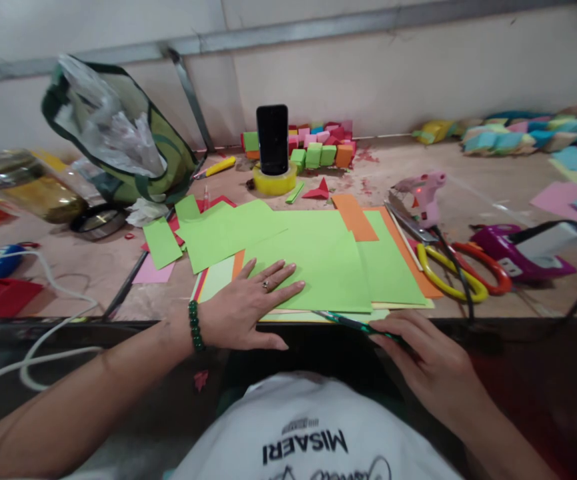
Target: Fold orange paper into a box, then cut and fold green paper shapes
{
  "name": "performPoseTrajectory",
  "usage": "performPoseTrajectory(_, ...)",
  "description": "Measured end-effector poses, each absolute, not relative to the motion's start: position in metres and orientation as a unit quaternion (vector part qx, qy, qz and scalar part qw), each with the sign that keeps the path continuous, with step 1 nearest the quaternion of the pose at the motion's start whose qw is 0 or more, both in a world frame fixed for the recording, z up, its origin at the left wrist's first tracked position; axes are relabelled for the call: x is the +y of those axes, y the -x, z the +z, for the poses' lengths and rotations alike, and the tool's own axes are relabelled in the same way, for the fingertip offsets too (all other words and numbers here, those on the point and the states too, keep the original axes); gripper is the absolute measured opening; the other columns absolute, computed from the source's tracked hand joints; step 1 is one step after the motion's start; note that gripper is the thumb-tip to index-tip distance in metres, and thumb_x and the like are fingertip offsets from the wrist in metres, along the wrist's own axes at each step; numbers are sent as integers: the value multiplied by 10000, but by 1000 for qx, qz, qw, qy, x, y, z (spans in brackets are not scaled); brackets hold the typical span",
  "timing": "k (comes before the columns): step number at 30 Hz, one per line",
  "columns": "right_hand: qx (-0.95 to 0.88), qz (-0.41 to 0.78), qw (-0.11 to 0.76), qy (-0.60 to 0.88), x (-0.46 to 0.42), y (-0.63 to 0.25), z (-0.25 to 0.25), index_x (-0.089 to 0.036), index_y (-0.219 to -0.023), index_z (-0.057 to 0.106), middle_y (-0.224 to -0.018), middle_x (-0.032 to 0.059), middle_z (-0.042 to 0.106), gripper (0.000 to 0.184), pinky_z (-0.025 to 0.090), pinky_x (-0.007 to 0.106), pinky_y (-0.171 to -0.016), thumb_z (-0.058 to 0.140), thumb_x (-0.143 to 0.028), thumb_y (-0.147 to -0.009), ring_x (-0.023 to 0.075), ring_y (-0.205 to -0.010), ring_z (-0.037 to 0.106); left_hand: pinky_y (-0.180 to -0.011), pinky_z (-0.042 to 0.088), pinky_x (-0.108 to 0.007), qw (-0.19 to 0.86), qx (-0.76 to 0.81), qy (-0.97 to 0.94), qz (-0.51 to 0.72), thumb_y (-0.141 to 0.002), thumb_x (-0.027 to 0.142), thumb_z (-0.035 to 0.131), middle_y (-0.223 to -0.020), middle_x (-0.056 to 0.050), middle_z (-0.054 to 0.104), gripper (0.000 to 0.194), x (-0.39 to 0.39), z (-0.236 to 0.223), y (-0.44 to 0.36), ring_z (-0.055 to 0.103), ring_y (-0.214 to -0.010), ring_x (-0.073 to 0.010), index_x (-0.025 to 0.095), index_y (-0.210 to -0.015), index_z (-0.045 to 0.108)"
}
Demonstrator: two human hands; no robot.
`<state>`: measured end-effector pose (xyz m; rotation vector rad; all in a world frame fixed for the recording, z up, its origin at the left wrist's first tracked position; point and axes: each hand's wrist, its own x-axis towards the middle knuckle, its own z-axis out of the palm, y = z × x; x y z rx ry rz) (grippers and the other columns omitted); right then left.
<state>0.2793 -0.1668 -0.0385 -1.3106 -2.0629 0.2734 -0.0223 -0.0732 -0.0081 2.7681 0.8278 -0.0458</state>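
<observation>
My left hand [251, 303] lies flat with spread fingers on a light green paper sheet [318, 260], near its left front corner. A ring and a green bead bracelet are on that hand and wrist. At the table's front edge my right hand [425, 357] is closed around a slim green-and-black utility knife [353, 323]. The knife's thin metal tip points left, at the sheet's front edge. More green sheets and white, orange and red papers lie under and around the top sheet. A strip of orange paper [355, 218] rests across its back right corner.
Scissors [451, 273] with yellow and red handles, a pink glue gun [425, 197] and its cord lie right. Behind the papers, a phone [273, 140] stands in a yellow tape roll [274, 180] by folded paper blocks. A green bag [168, 153] and a jar [28, 187] stand left.
</observation>
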Motion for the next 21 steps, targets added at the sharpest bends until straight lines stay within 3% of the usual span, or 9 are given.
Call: performPoseTrajectory(21, -797, 124, 333, 489, -165, -258, -39, -218, -999, 583, -910, 30, 591, 140, 497, 243, -738, 552, -137, -888, 136, -817, 617, -1079, 92, -646, 127, 287, -949, -19, -763, 780, 392, -1566, -136, 120, 927, -74, -8, 21, 151, -1419, -376, 257, -1494, 164)
